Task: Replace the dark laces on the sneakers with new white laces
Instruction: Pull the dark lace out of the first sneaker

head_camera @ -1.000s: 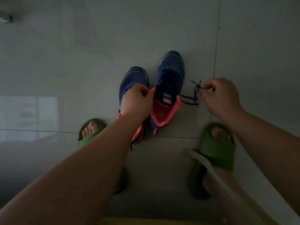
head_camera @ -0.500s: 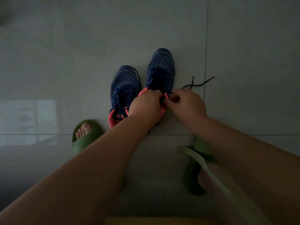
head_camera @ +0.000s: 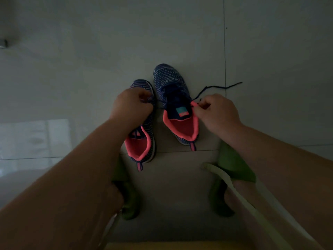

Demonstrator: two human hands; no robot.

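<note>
Two navy knit sneakers with coral linings stand side by side on the floor, toes pointing away from me. The right sneaker [head_camera: 171,82] sits a little farther off than the left sneaker [head_camera: 142,141]. A dark lace [head_camera: 219,86] runs from the right sneaker's eyelets out to the right across the tile. My right hand [head_camera: 218,112] pinches this lace at the shoe's coral collar. My left hand [head_camera: 130,105] hovers over the left sneaker's front and pinches the other lace strand, which stretches across to the right sneaker. No white laces are in view.
My feet wear green slippers, the left slipper [head_camera: 126,201] and the right slipper [head_camera: 232,165], close behind the sneakers. A pale strap [head_camera: 234,192] hangs across my right leg. Grey floor tile [head_camera: 90,69] surrounds the shoes.
My hands have parted from the right sneaker's collar: the left has gone left over the other shoe, drawing a lace strand, and the right sits at the collar's right side.
</note>
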